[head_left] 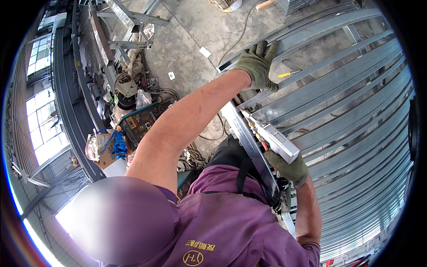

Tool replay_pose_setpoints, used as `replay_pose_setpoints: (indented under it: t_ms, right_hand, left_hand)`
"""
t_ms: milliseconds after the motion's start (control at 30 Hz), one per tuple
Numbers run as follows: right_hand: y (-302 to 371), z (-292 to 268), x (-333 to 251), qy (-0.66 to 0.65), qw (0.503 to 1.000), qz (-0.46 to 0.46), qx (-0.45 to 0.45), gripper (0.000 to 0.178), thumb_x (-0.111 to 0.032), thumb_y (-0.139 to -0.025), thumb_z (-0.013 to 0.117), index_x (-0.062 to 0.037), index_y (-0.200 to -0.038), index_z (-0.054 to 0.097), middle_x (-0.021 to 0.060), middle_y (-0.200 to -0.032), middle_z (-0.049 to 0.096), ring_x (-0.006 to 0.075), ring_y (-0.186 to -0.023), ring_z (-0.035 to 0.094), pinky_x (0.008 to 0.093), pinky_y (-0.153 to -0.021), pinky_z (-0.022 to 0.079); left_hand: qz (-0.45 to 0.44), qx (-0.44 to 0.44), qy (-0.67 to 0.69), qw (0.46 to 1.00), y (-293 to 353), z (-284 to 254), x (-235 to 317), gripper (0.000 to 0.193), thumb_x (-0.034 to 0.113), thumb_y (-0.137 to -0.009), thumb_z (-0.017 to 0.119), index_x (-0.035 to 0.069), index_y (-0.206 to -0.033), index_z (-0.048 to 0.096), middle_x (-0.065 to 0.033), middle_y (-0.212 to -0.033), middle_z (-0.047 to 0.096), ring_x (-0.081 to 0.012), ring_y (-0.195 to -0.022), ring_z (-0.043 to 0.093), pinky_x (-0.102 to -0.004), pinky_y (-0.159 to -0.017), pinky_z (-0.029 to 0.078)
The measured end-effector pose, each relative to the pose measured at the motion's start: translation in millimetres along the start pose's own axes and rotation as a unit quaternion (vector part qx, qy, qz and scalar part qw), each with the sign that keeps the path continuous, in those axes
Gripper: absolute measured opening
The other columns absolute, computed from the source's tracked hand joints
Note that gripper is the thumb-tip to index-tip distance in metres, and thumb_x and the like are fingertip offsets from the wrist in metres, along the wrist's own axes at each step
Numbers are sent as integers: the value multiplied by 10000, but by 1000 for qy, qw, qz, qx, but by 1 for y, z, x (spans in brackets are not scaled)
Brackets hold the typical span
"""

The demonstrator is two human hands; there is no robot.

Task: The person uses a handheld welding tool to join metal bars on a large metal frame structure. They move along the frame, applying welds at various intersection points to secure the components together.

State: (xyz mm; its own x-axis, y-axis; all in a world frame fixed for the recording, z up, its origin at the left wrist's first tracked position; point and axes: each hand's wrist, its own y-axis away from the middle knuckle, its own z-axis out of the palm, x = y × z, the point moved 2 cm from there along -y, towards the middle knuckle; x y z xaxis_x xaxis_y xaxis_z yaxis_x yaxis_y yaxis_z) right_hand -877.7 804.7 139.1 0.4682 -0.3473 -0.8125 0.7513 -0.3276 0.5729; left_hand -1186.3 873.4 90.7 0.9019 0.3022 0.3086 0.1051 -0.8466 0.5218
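My left hand (258, 66), in a green work glove, reaches out to the far end of a frame of long galvanized steel bars (324, 91). Its fingers are spread and lie over the bars near the corner. Closer to my body, my right hand (288, 168), gloved alike, is closed around the near end of a light grey box-shaped piece (279, 141). That piece slants across the frame's side rail (251, 144); its exact kind I cannot tell. Something small and red shows beside it, partly hidden.
A yellow-handled tool (288, 74) shows between the bars. To my left are a dark machine with a control panel (141, 122), coiled cables, a blue tied bundle (119, 144) and steel beams (100, 35). A cable (242, 33) crosses the concrete floor.
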Motion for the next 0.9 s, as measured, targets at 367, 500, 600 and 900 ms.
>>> replay_pose_setpoints:
  t_ms: [367, 500, 600, 900]
  right_hand:
    - [-5, 3, 4, 5, 1000, -21, -8, 431, -177, -956, 863, -21, -1336, 733, 82, -1136, 808, 132, -977, 740, 322, -844, 606]
    - [-4, 3, 3, -28, 999, 19, -27, 460, -186, -969, 862, -26, -1373, 711, 72, -1221, 785, 138, -1069, 726, 319, -909, 594]
    - [-5, 2, 4, -33, 999, 30, -31, 459, -172, -972, 857, -23, -1379, 708, 71, -1216, 784, 130, -1065, 722, 311, -904, 592]
    - [-6, 6, 5, -42, 999, -13, 1, 414, -157, -962, 858, -30, -1338, 740, 53, -1055, 805, 90, -888, 721, 291, -760, 606]
  left_hand:
    - [-6, -7, 3, 1000, 0, -3, 3, 1559, 710, -671, 929, 82, -1755, 1, -319, -1764, 181, -507, -1629, 228, -573, -1321, 231]
    - [-5, -2, 6, 1000, 1, -4, 3, 1560, 698, -668, 937, 84, -1755, 3, -320, -1763, 184, -507, -1628, 229, -571, -1322, 232]
    - [-6, 1, 6, 1000, 0, -3, 2, 1559, 693, -667, 940, 84, -1755, 4, -318, -1762, 187, -507, -1624, 239, -563, -1322, 239]
    - [-11, -12, -1, 1000, 2, -7, 4, 1544, 702, -688, 924, 78, -1756, -1, -314, -1767, 180, -497, -1625, 245, -546, -1321, 244]
